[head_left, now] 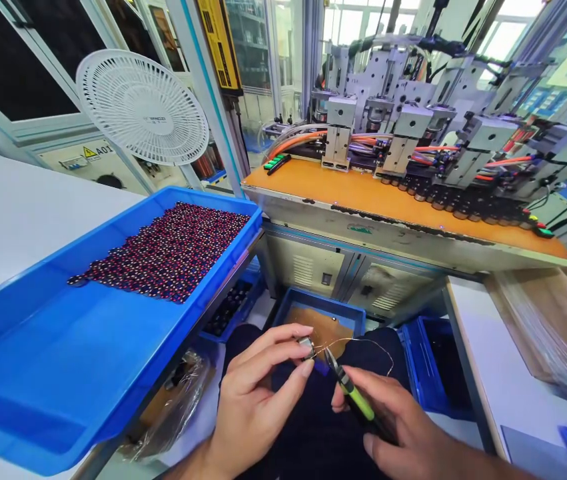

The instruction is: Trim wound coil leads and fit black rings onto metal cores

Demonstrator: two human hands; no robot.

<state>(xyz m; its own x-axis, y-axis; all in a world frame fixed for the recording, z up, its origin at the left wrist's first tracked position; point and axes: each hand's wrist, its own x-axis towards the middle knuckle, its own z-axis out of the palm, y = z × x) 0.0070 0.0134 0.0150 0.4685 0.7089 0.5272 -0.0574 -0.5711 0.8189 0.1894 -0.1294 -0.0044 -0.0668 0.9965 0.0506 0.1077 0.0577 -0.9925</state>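
Between the thumb and fingers of my left hand (pixel 258 393) is a small silvery cylindrical part (pixel 306 345). A thin copper-coloured wire (pixel 380 347) runs from beside this part and loops out to the right. My right hand (pixel 398 417) is wrapped round the green-and-black handles of a pair of pliers (pixel 357 399), whose narrow jaws point at the wire close to the part. Whether the jaws touch the wire I cannot tell. Both hands are above my lap, over a blue bin (pixel 358 317) with brown lining on the floor.
At left, a large blue tray (pixel 88 327) holds many small dark parts (pixel 178 253) with red and pale dots. A white fan (pixel 143 110) stands behind it. Ahead is a machine (pixel 403 127) on an orange-topped bench (pixel 308 183). Another blue bin (pixel 420 367) sits at right.
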